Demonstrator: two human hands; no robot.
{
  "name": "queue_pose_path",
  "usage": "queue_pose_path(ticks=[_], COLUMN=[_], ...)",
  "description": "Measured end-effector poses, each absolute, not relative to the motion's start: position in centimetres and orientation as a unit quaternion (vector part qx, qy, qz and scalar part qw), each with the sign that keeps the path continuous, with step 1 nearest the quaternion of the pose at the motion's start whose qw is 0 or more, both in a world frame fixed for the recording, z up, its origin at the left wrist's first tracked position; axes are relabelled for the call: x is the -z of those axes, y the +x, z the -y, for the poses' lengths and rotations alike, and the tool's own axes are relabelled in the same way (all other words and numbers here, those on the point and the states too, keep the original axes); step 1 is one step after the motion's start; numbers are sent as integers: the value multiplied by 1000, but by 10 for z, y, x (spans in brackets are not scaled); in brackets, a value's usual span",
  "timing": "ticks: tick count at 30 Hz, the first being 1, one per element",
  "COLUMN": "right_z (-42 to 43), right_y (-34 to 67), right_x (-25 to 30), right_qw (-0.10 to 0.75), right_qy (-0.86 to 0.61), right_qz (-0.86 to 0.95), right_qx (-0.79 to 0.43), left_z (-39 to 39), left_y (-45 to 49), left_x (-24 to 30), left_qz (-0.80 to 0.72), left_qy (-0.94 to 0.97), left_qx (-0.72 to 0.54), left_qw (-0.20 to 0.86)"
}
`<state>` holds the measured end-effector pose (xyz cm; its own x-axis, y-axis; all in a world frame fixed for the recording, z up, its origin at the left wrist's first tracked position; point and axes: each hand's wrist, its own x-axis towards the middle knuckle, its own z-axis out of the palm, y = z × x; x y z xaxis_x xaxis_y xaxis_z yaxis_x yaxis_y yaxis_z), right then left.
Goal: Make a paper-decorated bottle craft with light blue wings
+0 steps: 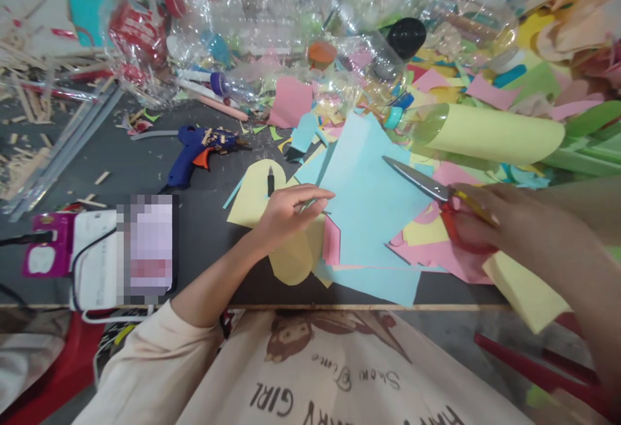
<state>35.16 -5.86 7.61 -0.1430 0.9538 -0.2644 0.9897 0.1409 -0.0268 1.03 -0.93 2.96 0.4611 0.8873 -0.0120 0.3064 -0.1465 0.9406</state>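
My right hand (509, 218) grips a pair of scissors (417, 179) by its red and yellow handles. The metal blades point left over a light blue paper sheet (373, 198). Near that sheet's left edge is my left hand (294, 211), index finger and thumb stretched out to the right, with nothing visible held. A dark pen (270, 182) lies on a rounded yellow paper piece (247, 198) beside the left wrist; its lower end is hidden. Under and around the blue sheet are pink paper (436, 260) and another rounded yellow piece (294, 260).
A blue glue gun (187, 156) lies to the left, beyond a phone (151, 244) and a power strip (94, 260). Clear plastic bottles (272, 17) and paper scraps (490, 88) heap along the back. Wooden sticks (29, 98) and clear glue sticks (72, 143) lie far left.
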Motion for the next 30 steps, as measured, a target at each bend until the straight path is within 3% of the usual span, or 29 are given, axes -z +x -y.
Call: queue_pose_path(ticks=[2,4,10,14,17,22,24,27,30], right_z=[57,54,37,19,10,13,12,2,-13], right_y=[344,329,254,220,211,204,207,226,260], right_x=[-81,-82,-61,-43,-35,-26,-27,-41,-61], right_qw=[101,33,-200,-365,-427,-404,-379,-323,-199], right_qy=[637,629,547,546,535,473,472,526,626], right_qz=[-764,-777,-744,-647,-593,-607,-646,-731,-750], right_qx=[-14,-22,328,387,425,494,466,291,76], left_z=[10,10,9,10,10,9,9,8,7], left_y=[10,10,8,8,8,9,9,9,9], left_x=[-27,-26,-32,-35,-33,-23,-20,-18,-20], left_qz=[-441,-444,-397,-354,-354,-415,-442,-466,-483], left_qy=[693,691,695,708,702,661,651,639,623], left_qx=[-304,-309,-290,-271,-276,-329,-329,-328,-336], left_qw=[482,479,525,548,553,532,523,517,516])
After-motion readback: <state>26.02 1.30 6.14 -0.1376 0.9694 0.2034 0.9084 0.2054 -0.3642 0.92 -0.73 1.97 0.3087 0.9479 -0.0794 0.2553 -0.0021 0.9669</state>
